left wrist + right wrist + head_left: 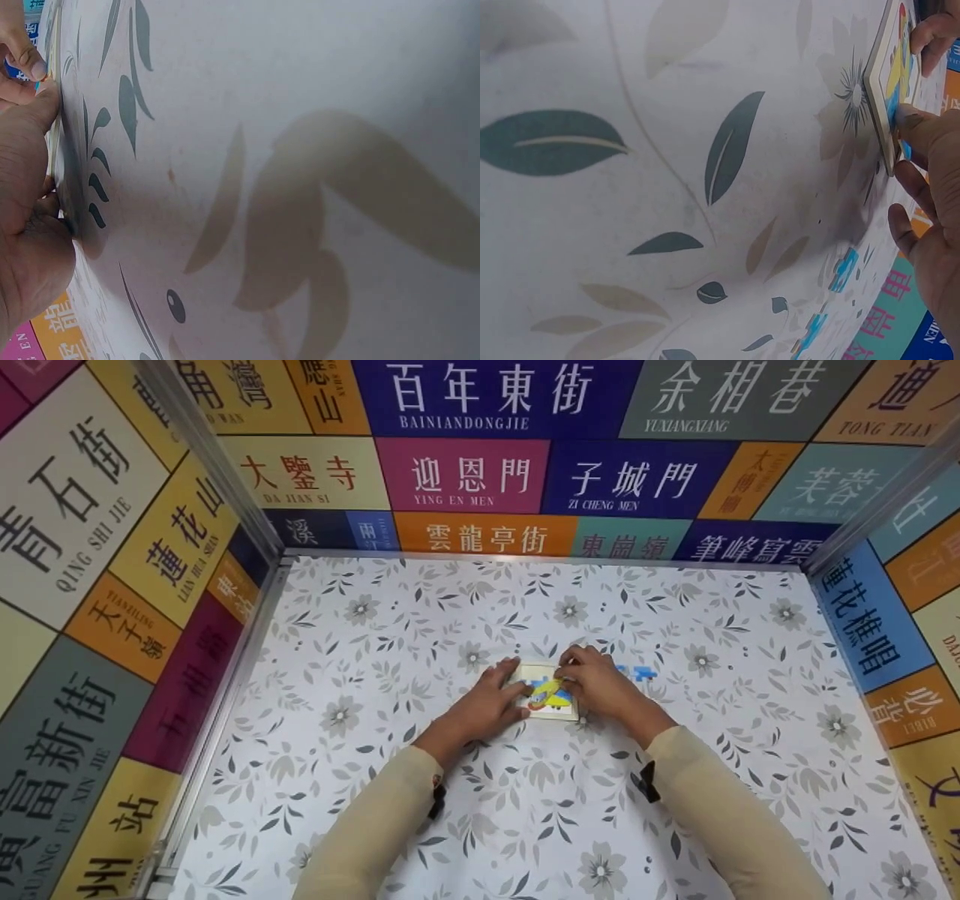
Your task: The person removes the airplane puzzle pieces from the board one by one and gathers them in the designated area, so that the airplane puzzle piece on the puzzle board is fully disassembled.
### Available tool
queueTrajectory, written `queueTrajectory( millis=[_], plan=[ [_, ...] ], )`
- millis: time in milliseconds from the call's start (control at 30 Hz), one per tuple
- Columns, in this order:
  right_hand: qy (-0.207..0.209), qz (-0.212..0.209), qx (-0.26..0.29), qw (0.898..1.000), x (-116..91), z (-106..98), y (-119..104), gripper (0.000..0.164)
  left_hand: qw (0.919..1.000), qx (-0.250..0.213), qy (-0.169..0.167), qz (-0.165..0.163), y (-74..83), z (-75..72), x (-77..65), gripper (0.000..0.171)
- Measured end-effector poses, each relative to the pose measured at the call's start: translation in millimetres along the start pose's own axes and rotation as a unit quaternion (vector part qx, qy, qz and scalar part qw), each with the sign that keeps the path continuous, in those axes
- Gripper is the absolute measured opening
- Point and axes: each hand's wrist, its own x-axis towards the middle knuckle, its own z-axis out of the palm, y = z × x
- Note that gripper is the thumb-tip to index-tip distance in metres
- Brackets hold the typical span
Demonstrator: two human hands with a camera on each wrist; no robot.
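Resting against the left side of the puzzle board (pixel 538 669), here's the left hand (pixel 487 701), fingers loosely spread, fingertips touching the board, and no grip on anything that I can see. Over at the board's right side, the right hand (pixel 600 681) has its fingers bent in over the corner, tips down by the yellow part of the picture (pixel 545 690). Is a piece pinched in there? Can't tell, the fingers hide it!

And that's the danger spot. A piece turned wrong, or set slightly off its slot, could jam under pressure or ride up over its neighbour. Push too hard leftward and the whole board might skid, because those relaxed left fingers look like a soft brace. Two hands crowding so small a board could also cover the very gap that needs watching.

Outward now: to the right of the board, just past the right hand, loose blue pieces (pixel 643 673) lie on the flowered cloth (pixel 525 832). That's close! A careless sweep of the right sleeve (pixel 735 810) could scatter them farther from the board, or a rumpled cloth could shift them.
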Motion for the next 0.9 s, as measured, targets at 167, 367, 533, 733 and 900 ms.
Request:
queueTrajectory(
  millis=[167, 367, 533, 733, 900],
  plan=[
    [-0.003, -0.001, -0.009, 1.0, 0.8, -1.5, -0.4, 0.02, 1.0, -0.002, 0.001, -0.003, 0.5, -0.1, -0.1, 0.048],
    [-0.015, 0.012, -0.026, 0.999, 0.4, -1.2, -2.6, 0.021, 1.0, -0.001, 0.004, 0.0, 0.5, 0.1, -0.6, 0.048],
    [-0.01, 0.014, -0.038, 0.999, -1.2, 0.6, -1.1, 0.022, 1.0, -0.002, 0.002, 0.001, 1.4, -0.5, -0.6, 0.048],
    [0.015, 0.009, -0.049, 0.999, -6.2, -1.8, 1.7, 0.02, 0.9999, 0.002, -0.007, -0.015, 0.1, 0.8, 0.2, 0.052],
    [0.041, 0.003, -0.048, 0.998, -12.6, -6.0, 6.4, 0.018, 0.9996, -0.005, -0.016, -0.023, 0.7, 0.0, 0.0, 0.054]
  ],
)
